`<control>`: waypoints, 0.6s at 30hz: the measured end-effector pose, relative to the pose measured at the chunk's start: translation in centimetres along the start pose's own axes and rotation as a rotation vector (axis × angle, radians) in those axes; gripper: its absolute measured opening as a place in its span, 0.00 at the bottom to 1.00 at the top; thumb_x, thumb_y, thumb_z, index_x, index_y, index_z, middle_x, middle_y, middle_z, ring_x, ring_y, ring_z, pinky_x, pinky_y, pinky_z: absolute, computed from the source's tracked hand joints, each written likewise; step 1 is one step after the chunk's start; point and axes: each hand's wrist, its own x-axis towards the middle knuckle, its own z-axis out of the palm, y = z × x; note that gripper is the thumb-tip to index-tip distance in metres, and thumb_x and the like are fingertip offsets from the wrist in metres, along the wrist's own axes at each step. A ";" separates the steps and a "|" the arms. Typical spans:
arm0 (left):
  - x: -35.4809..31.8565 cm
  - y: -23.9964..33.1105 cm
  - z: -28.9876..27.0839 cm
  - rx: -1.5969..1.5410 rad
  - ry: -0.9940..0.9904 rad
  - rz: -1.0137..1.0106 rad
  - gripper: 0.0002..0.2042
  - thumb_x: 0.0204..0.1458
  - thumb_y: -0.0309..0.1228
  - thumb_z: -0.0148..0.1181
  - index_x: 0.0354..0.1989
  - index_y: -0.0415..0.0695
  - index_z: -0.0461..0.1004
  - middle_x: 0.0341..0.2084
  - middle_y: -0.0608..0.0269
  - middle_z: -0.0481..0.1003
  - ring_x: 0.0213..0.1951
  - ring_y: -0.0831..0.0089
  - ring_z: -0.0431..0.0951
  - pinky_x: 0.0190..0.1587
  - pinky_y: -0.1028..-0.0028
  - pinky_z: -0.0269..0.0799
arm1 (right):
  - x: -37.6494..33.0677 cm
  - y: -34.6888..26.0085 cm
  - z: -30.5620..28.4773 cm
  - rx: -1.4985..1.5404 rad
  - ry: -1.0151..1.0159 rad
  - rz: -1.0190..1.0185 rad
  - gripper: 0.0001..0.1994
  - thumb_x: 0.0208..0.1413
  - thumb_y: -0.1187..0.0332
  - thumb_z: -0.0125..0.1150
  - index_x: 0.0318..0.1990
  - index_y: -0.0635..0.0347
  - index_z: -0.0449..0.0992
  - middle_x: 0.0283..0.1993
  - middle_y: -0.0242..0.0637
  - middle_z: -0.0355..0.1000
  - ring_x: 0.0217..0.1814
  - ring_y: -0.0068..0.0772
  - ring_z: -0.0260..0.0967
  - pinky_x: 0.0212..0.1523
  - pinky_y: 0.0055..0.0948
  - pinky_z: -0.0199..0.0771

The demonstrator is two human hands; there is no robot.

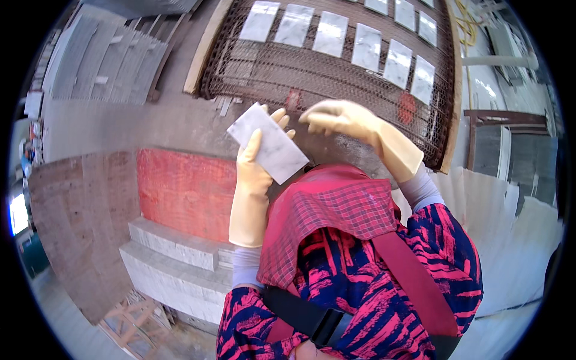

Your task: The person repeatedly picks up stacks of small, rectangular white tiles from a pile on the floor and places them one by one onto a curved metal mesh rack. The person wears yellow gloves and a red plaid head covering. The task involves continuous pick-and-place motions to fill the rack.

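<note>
My left hand [254,161], in a cream rubber glove, grips a rectangular white marble tile [268,143] with grey veining. The thumb lies over the tile's face and the other fingers reach behind it. To the right of the tile, my right hand [337,117] is raised in a matching glove, its fingers apart and slightly bent, with nothing seen in them. Past both hands, a brown mesh conveyor belt [255,87] carries several similar white tiles [330,34] laid out in rows.
A wooden rail [205,51] edges the belt on the left. Tiles stand stacked [108,60] at the far left. Nearer, a red board [186,193] lies by pale stone slabs [174,273] and a brown board [84,228]. A yellow hose [467,24] hangs at the far right.
</note>
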 end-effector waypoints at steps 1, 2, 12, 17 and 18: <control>0.1 0.2 0.5 0.017 -0.022 0.003 0.37 0.67 0.43 0.62 0.80 0.41 0.54 0.73 0.39 0.64 0.74 0.47 0.65 0.74 0.45 0.65 | 0.4 0.1 1.8 0.114 -0.121 -0.004 0.29 0.66 0.43 0.65 0.62 0.58 0.81 0.50 0.38 0.82 0.51 0.29 0.78 0.52 0.31 0.78; -0.1 0.5 1.0 0.033 -0.042 -0.005 0.37 0.67 0.43 0.62 0.79 0.40 0.55 0.73 0.39 0.65 0.74 0.47 0.66 0.73 0.46 0.65 | 0.9 0.3 3.7 0.230 -0.245 0.003 0.28 0.66 0.44 0.66 0.60 0.59 0.82 0.47 0.37 0.82 0.47 0.27 0.77 0.47 0.30 0.78; 1.9 -1.6 -3.2 0.143 0.078 -0.072 0.36 0.68 0.57 0.54 0.71 0.35 0.66 0.59 0.45 0.76 0.57 0.53 0.80 0.61 0.53 0.76 | 3.7 2.8 8.0 0.768 -0.371 0.219 0.20 0.71 0.50 0.63 0.43 0.61 0.83 0.29 0.43 0.82 0.19 0.27 0.72 0.21 0.25 0.70; 1.3 -1.9 -3.2 0.218 0.057 0.029 0.28 0.71 0.53 0.54 0.62 0.38 0.71 0.35 0.55 0.78 0.33 0.63 0.80 0.38 0.61 0.79 | 8.1 3.1 7.3 0.726 -0.306 0.084 0.23 0.73 0.45 0.56 0.47 0.57 0.82 0.30 0.36 0.83 0.21 0.24 0.72 0.24 0.25 0.70; 2.3 -1.7 -3.9 0.215 0.091 0.061 0.26 0.71 0.50 0.56 0.62 0.39 0.72 0.37 0.57 0.78 0.34 0.66 0.80 0.39 0.63 0.79 | 9.3 2.8 7.2 0.719 -0.302 0.063 0.23 0.73 0.44 0.56 0.46 0.57 0.82 0.30 0.36 0.83 0.22 0.24 0.73 0.24 0.25 0.71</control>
